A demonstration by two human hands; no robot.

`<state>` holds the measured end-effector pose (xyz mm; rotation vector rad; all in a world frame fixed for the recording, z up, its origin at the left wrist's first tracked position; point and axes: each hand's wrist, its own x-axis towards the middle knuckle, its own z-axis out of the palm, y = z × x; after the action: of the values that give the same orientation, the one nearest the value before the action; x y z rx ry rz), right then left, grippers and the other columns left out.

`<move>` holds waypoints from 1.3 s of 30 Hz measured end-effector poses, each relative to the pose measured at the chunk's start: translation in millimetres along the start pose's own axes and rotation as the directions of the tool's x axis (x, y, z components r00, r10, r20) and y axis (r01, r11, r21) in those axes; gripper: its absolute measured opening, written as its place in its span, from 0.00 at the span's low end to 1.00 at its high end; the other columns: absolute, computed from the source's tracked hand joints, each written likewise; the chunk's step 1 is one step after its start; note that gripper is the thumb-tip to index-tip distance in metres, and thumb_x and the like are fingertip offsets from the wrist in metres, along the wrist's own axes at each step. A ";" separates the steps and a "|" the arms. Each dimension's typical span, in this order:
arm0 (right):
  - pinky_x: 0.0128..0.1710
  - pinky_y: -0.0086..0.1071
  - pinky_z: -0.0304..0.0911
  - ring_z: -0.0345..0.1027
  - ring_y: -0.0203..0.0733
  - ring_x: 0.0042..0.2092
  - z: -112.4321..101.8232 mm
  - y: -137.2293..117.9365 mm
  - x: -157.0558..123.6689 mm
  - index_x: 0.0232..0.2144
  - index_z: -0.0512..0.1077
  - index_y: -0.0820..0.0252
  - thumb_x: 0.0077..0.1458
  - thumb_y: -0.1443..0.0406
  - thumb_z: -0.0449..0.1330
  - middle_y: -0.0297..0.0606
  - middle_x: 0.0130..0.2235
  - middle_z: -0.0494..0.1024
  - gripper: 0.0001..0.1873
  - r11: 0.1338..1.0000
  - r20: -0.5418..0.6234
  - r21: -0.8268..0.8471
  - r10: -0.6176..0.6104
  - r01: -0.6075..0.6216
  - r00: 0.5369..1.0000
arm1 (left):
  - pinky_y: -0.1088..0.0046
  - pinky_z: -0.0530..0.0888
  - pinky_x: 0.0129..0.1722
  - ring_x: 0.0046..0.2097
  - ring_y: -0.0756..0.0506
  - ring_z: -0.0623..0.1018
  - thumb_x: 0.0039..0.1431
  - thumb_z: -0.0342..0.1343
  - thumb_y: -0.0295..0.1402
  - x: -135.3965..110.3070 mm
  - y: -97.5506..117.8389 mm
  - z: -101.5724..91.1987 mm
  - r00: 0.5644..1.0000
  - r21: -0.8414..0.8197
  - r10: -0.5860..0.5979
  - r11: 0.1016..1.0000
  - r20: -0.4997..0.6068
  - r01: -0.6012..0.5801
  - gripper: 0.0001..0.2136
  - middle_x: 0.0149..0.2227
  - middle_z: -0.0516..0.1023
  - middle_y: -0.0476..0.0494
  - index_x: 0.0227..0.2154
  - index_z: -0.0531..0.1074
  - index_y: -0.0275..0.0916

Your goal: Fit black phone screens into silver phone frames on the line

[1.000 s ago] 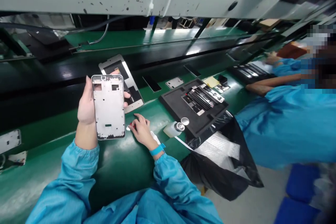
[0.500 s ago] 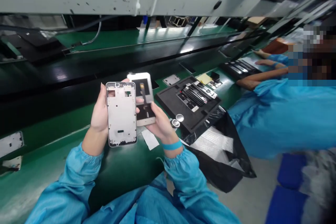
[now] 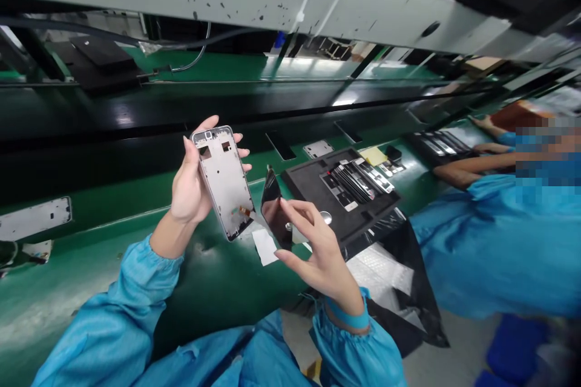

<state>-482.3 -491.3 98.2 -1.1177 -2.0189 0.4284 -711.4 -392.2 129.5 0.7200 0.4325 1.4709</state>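
My left hand [image 3: 187,190] is closed round the long edges of a silver phone frame [image 3: 222,178]. The frame tilts to the right, its flat side with small cutouts facing me. My right hand [image 3: 320,248] pinches a dark, glossy phone screen [image 3: 275,208] between thumb and fingers. This screen stands on edge beside the frame's lower right side. From it a flex cable [image 3: 246,211] with a brown end reaches over the bottom of the frame; whether it touches the frame, I cannot tell. Below them, a white paper slip [image 3: 264,248] lies on the green bench [image 3: 218,290].
A black foam tray [image 3: 302,178] bears a row of phone screens [image 3: 356,181]. Behind it lie another frame [image 3: 318,149], a dark panel [image 3: 280,146] and yellow paper [image 3: 374,156]. One more frame [image 3: 36,217] is at left. A co-worker's arm [image 3: 476,163] extends in at right.
The screen has swung from lying behind the frame to standing on edge at its right. The frame has tilted, and my right hand has shifted right and down. The camera view has turned slightly.
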 end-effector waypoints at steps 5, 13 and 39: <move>0.58 0.51 0.76 0.74 0.57 0.59 -4.6 -1.1 -5.2 0.76 0.61 0.41 0.70 0.51 0.65 0.48 0.60 0.73 0.38 0.999 0.057 -0.036 -0.004 0.006 0.998 | 0.55 0.87 0.50 0.47 0.40 0.88 0.77 0.50 0.54 0.5 5.6 -2.9 0.998 0.008 0.049 0.999 0.047 -0.050 0.22 0.51 0.86 0.40 0.60 0.73 0.46; 0.59 0.51 0.76 0.74 0.54 0.58 13.2 -3.4 12.1 0.77 0.61 0.44 0.70 0.47 0.64 0.47 0.57 0.74 0.39 0.995 0.057 0.101 0.018 -0.024 0.998 | 0.57 0.87 0.49 0.53 0.34 0.87 0.62 0.69 0.55 -3.4 4.2 -6.6 0.978 0.103 0.072 0.990 0.195 -0.093 0.28 0.55 0.83 0.37 0.57 0.74 0.44; 0.22 0.31 0.62 0.61 0.37 0.21 42.4 -5.1 67.6 0.36 0.79 0.59 0.67 0.28 0.44 0.30 0.20 0.66 0.45 0.770 -0.043 0.580 0.354 -0.265 0.934 | 0.57 0.86 0.48 0.45 0.35 0.88 0.67 0.54 0.67 -18.5 -23.4 7.0 0.975 0.345 -0.092 0.939 0.205 0.016 0.33 0.42 0.88 0.36 0.43 0.84 0.39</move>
<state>-538.8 -435.2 105.4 -1.0549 -1.4181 1.0132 -690.8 -410.4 115.8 1.1265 0.5401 1.2596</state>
